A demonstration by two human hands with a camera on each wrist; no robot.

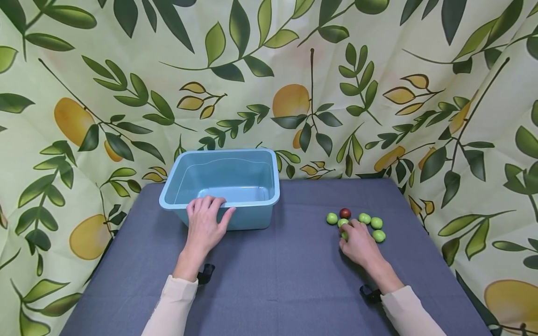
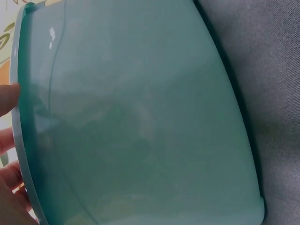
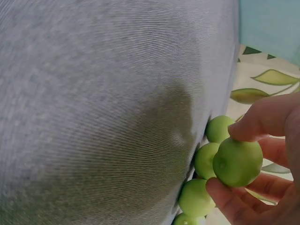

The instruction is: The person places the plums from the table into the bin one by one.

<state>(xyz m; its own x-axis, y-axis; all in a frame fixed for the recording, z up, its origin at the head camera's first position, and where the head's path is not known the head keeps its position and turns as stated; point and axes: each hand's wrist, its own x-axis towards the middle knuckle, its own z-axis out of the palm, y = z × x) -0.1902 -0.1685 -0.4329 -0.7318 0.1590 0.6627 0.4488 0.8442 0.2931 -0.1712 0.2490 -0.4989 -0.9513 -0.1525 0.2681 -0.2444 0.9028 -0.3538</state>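
A light blue plastic tub (image 1: 219, 204) stands on the left of the table. My left hand (image 1: 206, 217) holds its near rim, fingers over the edge and thumb on the outer side; the left wrist view shows the fingertips along the rim (image 2: 18, 126). My right hand (image 1: 360, 240) pinches a small round green fruit (image 3: 238, 161) between thumb and fingers. Beside and behind it lie several more green fruits (image 1: 364, 218) and one dark red fruit (image 1: 345, 213). In the head view the right hand partly covers the pinched fruit.
A dark grey-blue cloth (image 1: 277, 280) covers the table. Behind and along both sides hangs a curtain (image 1: 248, 126) printed with leaves and orange fruit. The tub's back edge stands close to it. Black straps (image 1: 370, 295) sit around the wrists.
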